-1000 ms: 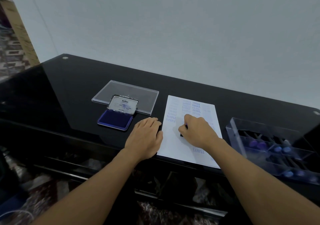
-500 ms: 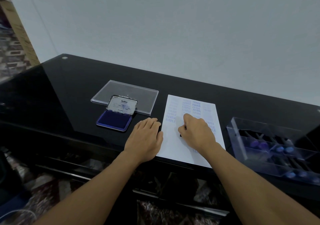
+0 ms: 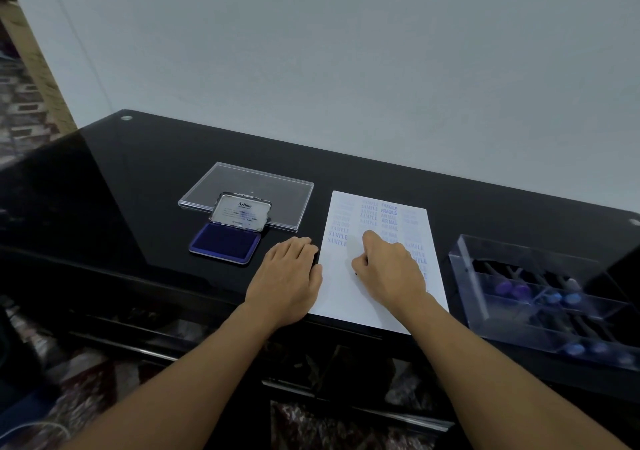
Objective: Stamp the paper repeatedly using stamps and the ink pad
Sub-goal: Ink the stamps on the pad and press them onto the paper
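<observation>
barely shifted toward 9 o'clock, my right hand (image 3: pixel 388 269) grips a stamp (image 3: pixel 355 272) on the paper (image 3: pixel 346 297); left hand (image 3: pixel 287 276) lies flat at its 9 o'clock edge. far half printed, near half mostly blank, still to fill.

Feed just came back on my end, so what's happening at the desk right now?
A person is stamping the paper. The right hand grips a mostly hidden stamp, held down mid-sheet; the left hand lies flat at the sheet's left edge. The paper already carries blue SAMPLE, FRAGILE and AIR MAIL prints. The ink pad sits open to the left, a clear box of stamps to the right.
</observation>
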The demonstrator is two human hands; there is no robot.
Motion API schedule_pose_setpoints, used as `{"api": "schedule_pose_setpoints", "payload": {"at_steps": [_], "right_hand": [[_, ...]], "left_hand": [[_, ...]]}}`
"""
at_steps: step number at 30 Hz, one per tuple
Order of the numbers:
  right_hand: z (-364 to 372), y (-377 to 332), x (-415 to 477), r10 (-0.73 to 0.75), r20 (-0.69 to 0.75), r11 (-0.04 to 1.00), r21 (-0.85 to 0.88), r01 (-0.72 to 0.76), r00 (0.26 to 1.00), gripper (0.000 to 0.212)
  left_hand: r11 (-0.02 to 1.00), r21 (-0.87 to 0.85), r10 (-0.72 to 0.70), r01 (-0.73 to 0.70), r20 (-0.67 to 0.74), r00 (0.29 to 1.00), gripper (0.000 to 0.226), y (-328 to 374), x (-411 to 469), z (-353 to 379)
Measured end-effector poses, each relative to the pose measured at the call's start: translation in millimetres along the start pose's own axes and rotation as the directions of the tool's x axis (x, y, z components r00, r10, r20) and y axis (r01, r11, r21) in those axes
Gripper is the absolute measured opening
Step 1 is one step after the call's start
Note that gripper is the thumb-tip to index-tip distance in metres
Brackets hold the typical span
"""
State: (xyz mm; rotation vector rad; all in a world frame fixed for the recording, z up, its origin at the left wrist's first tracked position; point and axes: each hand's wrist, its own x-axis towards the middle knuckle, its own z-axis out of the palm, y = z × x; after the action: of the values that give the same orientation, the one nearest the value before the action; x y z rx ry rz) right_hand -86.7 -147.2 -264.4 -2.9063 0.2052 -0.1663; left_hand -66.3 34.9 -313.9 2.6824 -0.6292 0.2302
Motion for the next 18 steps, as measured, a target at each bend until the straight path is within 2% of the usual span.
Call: {"api": "schedule_pose_setpoints", "payload": {"at_steps": [6, 13, 18], "right_hand": [[0.5, 0.0, 2.9, 0.008, -0.001, 1.0, 0.013, -0.008, 1.0, 0.028], [-1.0, 0.3, 1.7, -0.006, -0.001, 1.0, 0.025, 0.006, 1.0, 0.025], [-5.9, 3.2, 3.1, -0.012, 0.061, 0.999, 0.038, 0.01, 0.998, 0.017]], "left_hand": [[1.0, 0.002, -0.006, 0.006, 0.003, 1.0, 0.043, -0.7, 0.9, 0.1], [1.0, -0.026, -0.013, 0.013, -0.011, 1.0, 0.042, -0.3, 0.5, -1.5], [0.999, -0.049, -0.021, 0.021, -0.009, 1.0, 0.04, -1.0, -0.6, -1.2]]}}
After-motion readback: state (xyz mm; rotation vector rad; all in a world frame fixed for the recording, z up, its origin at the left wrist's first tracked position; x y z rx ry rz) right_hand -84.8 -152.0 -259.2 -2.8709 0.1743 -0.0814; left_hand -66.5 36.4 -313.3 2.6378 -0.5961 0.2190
